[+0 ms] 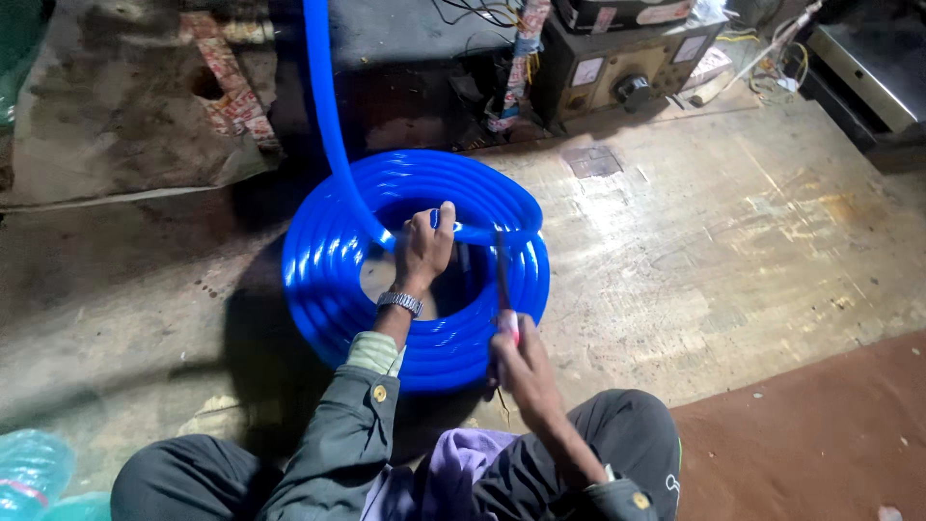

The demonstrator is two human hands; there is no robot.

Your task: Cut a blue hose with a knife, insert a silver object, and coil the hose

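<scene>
Knees drawn up, a seated person's right hand (516, 359) grips a thin blade while the left hand (424, 249) clasps blue hose (328, 116) above the wound coil (328, 280) on the floor (723, 241); the hose appears uncut.

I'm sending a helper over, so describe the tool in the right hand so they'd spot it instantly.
Find the blue hose coil on the floor. At its near rim, the right hand holds a thin tool with a pinkish handle, pointing across the coil: the only slim, dark, straight thing there.
</scene>
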